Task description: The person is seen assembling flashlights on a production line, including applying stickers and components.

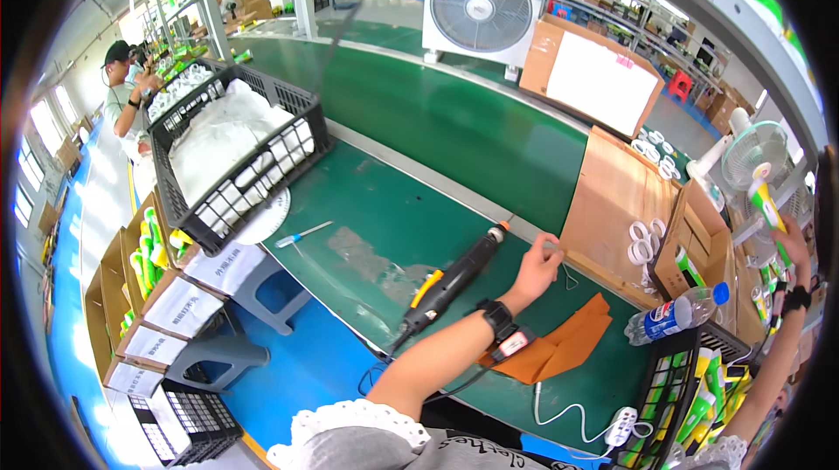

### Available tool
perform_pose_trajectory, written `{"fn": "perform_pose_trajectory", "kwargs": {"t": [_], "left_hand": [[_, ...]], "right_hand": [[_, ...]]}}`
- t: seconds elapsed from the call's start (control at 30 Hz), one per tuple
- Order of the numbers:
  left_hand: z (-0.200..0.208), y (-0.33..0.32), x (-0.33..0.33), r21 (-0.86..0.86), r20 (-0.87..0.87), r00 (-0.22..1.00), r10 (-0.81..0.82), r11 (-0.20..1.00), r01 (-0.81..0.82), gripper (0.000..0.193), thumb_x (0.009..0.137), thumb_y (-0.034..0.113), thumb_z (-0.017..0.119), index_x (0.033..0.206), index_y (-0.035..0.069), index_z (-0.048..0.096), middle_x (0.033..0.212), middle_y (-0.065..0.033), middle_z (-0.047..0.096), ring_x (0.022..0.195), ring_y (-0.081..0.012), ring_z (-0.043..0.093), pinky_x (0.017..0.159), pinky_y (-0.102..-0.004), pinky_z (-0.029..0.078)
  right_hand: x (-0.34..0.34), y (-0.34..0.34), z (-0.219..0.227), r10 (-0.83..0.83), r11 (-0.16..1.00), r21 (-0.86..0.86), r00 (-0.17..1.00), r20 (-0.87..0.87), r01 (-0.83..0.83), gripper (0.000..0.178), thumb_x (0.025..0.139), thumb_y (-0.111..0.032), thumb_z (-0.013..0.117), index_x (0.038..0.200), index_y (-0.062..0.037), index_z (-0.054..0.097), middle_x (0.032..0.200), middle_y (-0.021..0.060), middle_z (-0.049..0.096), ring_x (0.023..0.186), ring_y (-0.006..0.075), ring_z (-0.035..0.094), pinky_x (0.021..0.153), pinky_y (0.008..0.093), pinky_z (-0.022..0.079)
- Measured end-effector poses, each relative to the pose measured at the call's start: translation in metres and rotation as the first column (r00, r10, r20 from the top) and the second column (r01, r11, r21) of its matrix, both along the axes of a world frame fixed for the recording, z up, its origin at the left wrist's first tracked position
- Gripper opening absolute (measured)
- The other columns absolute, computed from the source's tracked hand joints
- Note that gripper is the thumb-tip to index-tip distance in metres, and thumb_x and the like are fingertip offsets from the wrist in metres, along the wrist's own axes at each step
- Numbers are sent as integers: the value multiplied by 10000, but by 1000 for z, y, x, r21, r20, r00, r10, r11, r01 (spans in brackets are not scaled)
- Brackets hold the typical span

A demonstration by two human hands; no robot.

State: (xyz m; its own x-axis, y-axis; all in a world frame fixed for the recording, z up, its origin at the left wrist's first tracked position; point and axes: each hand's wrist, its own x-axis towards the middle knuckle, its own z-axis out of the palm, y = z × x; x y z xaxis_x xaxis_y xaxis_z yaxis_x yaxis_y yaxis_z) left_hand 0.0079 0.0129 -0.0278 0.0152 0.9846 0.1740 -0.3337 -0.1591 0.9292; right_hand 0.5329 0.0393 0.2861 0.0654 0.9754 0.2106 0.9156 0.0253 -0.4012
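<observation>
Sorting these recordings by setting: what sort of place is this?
Most likely a factory assembly floor: a long green conveyor runs beside the green bench, a corded power screwdriver lies on that bench, and another worker is farther along the line.

green-and-yellow item (765, 204), tilted, in right hand (793, 245)

- A boxy white fan (480, 7) stood beyond the flat green conveyor belt (419, 107).
- A black plastic crate (320, 134) sat left of the belt.
- A clear, blue-capped bottle (662, 321) was to its right.
</observation>
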Motion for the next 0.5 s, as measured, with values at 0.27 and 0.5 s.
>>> {"fn": "perform_pose_trajectory", "kwargs": {"t": [0.27,0.5], "left_hand": [[0,8,-3,36,94,995,22,999,-26,97,877,175,468,863,81,483,546,8,436,450,-68,429,395,-230,348],[0,14,-5,53,48,998,-30,998,28,97,832,146,495,841,50,489,509,-18,461,432,-83,431,399,-242,320]], "right_hand": [[-82,-183,74,-89,990,-70,922,376,124,651,559,-216,667,1143,8,490,1146,131,489,1079,245,449,945,317,328],[-310,-231,54,102,993,-60,995,4,-101,509,764,-238,622,1190,-6,468,1024,81,528,892,157,511,792,276,414]]}}
